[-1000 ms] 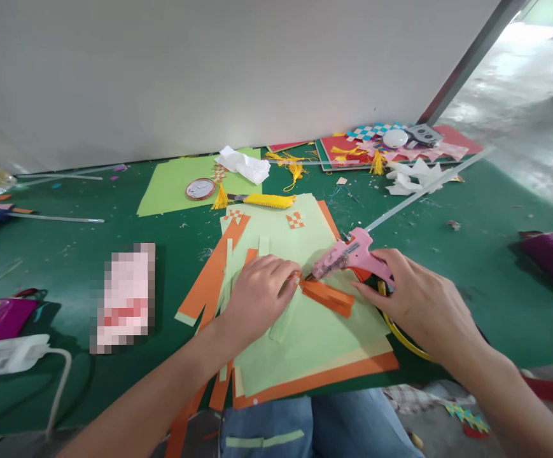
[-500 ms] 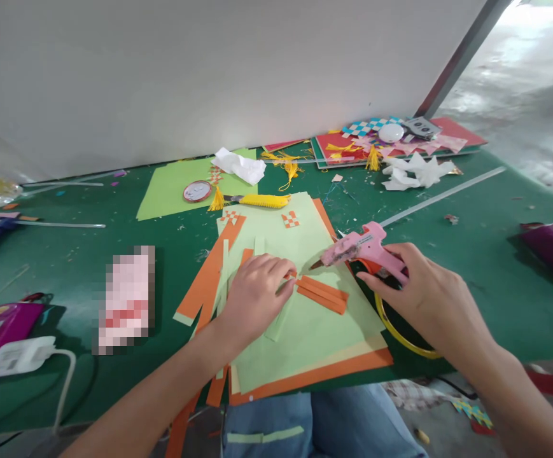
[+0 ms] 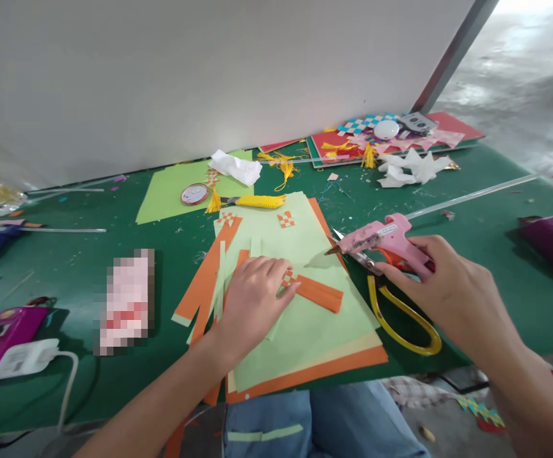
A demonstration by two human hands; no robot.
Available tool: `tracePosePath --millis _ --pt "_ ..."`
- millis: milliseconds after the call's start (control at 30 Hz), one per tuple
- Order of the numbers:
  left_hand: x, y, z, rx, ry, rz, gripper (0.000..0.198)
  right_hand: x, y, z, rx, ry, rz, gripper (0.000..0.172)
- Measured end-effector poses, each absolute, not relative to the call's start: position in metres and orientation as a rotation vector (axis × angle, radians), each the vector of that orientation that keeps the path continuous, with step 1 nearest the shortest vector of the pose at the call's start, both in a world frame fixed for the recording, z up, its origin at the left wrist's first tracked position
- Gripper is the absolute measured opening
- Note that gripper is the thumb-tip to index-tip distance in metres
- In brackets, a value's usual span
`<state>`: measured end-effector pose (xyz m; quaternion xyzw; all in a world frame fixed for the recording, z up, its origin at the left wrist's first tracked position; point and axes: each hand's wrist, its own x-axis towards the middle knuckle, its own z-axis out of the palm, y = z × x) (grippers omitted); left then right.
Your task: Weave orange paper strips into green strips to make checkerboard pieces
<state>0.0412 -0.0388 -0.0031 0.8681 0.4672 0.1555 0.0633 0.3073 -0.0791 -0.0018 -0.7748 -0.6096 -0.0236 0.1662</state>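
My right hand (image 3: 448, 280) is wrapped round the handle of a pink hot glue gun (image 3: 376, 238). A clear glue stick (image 3: 471, 196) runs out of its back, and the nozzle points left over the sheets. My left hand (image 3: 257, 296) rests on pale green paper (image 3: 305, 346), its thumb and fingertips closed at a small woven piece of orange and green paper strips (image 3: 319, 292). Orange strips stick out to the right of the fingers. Yellow-handled scissors (image 3: 410, 324) lie under the glue gun, partly hidden by it.
A yellow utility knife (image 3: 259, 201), a roll of tape (image 3: 195, 194) and crumpled tissue (image 3: 235, 166) lie behind the sheets. Loose orange strips (image 3: 209, 273) are at the left. A purple box-shaped device (image 3: 13, 331) with a white plug stands farther left. Red folders (image 3: 452, 127) lie back right.
My right hand has drawn the glue gun to the right and slightly up, away from the strips. The left thumb has shifted slightly, and more of the checkered weave shows.
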Motion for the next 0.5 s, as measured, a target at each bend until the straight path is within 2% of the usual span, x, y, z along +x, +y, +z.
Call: tracePosePath --millis 133,300,500 --pt "0.043 -0.04 -0.003 2.611 1.397 0.5 0.032 0.316 -0.078 -0.001 -2.225 -1.674 -0.05 0.048" --pt "0.039 -0.039 0.0 2.428 1.428 0.547 0.017 0.327 -0.073 0.006 -2.294 -1.558 0.089 0.041" --pt "0.039 -0.04 -0.003 2.539 1.436 0.513 0.024 0.341 -0.065 -0.004 -2.399 -1.489 0.092 0.044"
